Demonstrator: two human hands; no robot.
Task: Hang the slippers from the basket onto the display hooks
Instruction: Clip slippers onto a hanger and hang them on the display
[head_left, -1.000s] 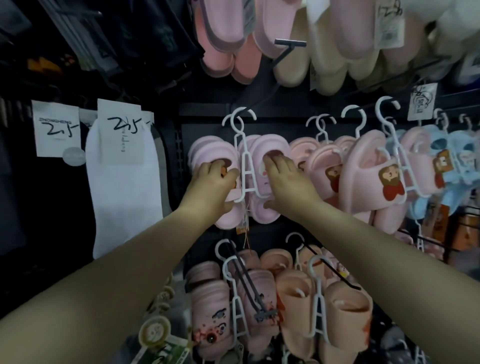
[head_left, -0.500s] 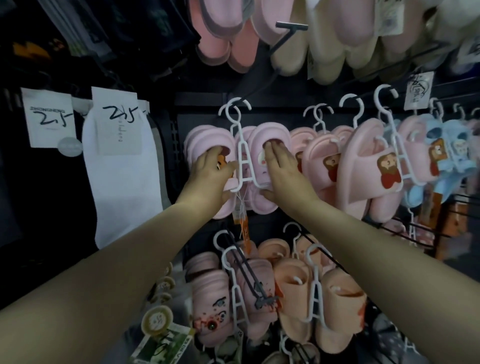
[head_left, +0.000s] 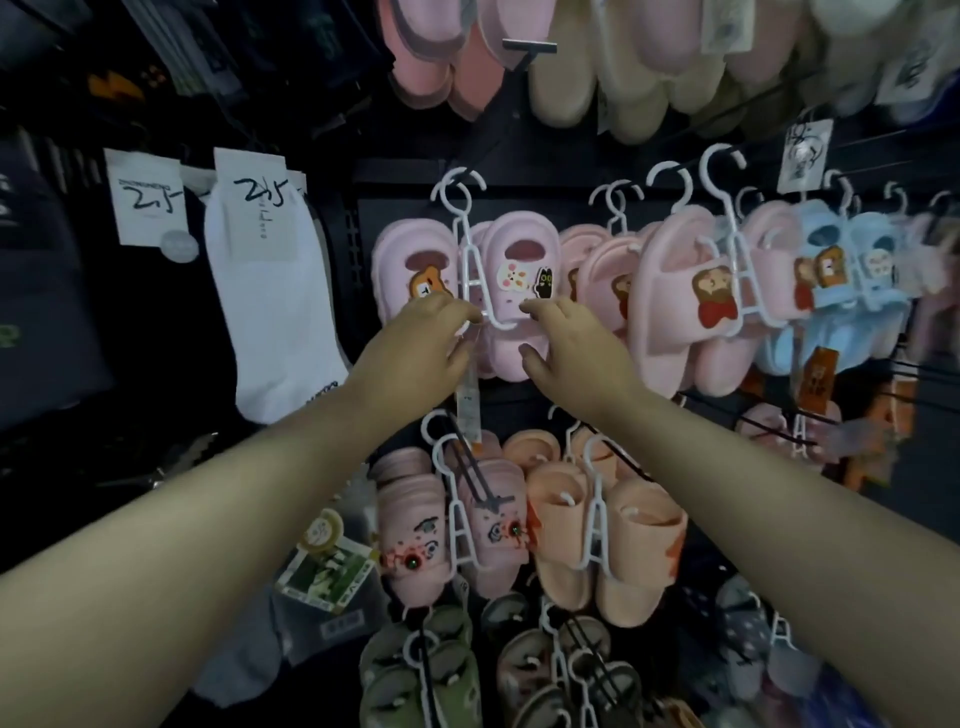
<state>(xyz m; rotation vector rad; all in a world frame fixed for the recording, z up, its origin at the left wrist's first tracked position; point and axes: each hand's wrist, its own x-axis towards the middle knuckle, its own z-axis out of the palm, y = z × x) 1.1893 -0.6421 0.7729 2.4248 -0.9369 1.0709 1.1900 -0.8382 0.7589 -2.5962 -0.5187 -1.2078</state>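
Note:
A pair of pink slippers (head_left: 519, 249) with cartoon charms hangs on a white hanger (head_left: 470, 260), whose top loop is hooked over a black display hook (head_left: 460, 182). My left hand (head_left: 415, 343) covers the lower part of the left slipper, fingers curled against it and the hanger's lower bar. My right hand (head_left: 566, 343) sits at the right slipper's lower edge, with index finger and thumb spread and only lightly touching it. A paper tag (head_left: 466, 400) dangles below the pair. No basket is in view.
More pink and blue slipper pairs (head_left: 717, 291) hang close on the right. Peach and pink pairs (head_left: 597, 514) hang just below, and beige and pink ones (head_left: 571, 67) overhead. White socks (head_left: 270, 291) with price cards hang to the left.
Both hands have slid down from the slippers' toe openings to their lower edges, uncovering the charms. The pair stays hooked on the display hook.

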